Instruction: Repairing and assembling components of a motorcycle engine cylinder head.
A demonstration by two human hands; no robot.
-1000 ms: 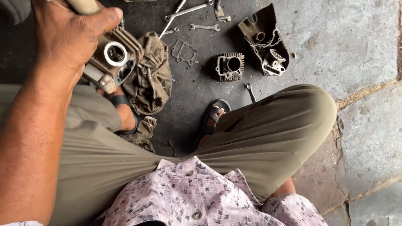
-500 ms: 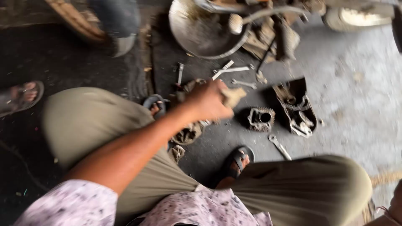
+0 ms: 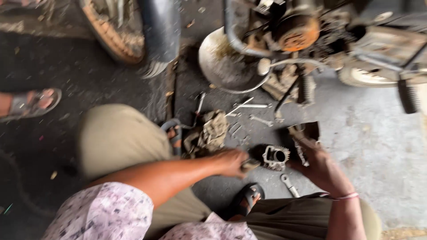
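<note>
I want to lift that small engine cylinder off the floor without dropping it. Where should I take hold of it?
Probably best from above, gripping the metal cylinder across its two outer sides, fingers on the finned walls. Its round bore faces up, so the sides are free. The left hand and the right hand already flank it.

The engine cylinder (image 3: 275, 158) sits on the floor (image 3: 378, 146) between the two hands: the left hand (image 3: 231, 162) lies just to its left, the right hand (image 3: 318, 166) just to its right. A wrench (image 3: 289, 185) lies on the floor in front of the cylinder, nearer the person, beside a sandalled foot (image 3: 247, 200). To the left of the cylinder a crumpled rag (image 3: 211, 133) rests on the floor, with loose spanners (image 3: 251, 106) behind it. Farther back stands a metal pan (image 3: 222, 66), partly under the motorcycle (image 3: 320, 35) along the far edge. A wheel (image 3: 120, 31) stands at the far left. Another person's foot (image 3: 31, 103) rests at the left edge.
</note>
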